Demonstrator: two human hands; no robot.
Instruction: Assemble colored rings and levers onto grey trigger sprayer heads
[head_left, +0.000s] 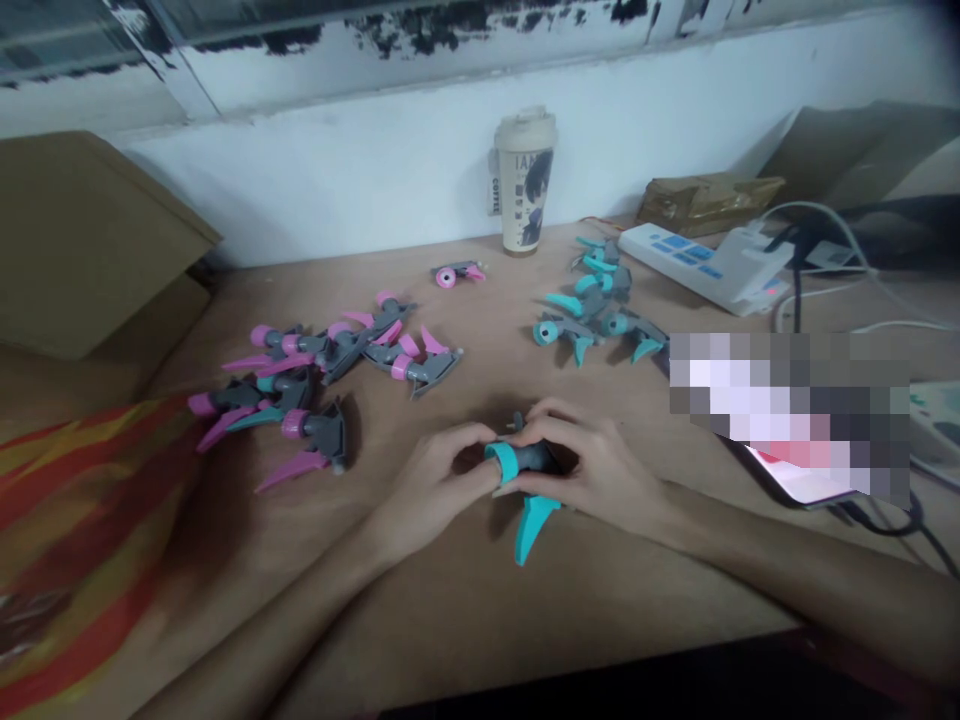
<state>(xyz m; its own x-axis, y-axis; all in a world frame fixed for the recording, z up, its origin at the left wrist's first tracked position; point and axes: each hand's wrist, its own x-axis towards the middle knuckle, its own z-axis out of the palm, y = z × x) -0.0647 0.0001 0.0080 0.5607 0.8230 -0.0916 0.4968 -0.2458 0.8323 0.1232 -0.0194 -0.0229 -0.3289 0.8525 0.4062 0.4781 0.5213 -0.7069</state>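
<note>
— Wooden counter [465, 590] under a peeling white wall; pink trigger sprayers [315, 370] heaped left, teal ones [600, 310] right.
— Both hands: left hand [431, 480] and right hand [592, 470] pinching one teal trigger sprayer [525, 480] mid-counter.
— Could slip, probably; fingertip grip only.

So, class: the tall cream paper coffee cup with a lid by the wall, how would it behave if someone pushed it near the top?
The tall cream paper coffee cup would probably tip rather than slide: it stands tall on a narrow base. Its paper wall looks thin, so likely light and easily dented. Whether it is full cannot be seen.
</note>
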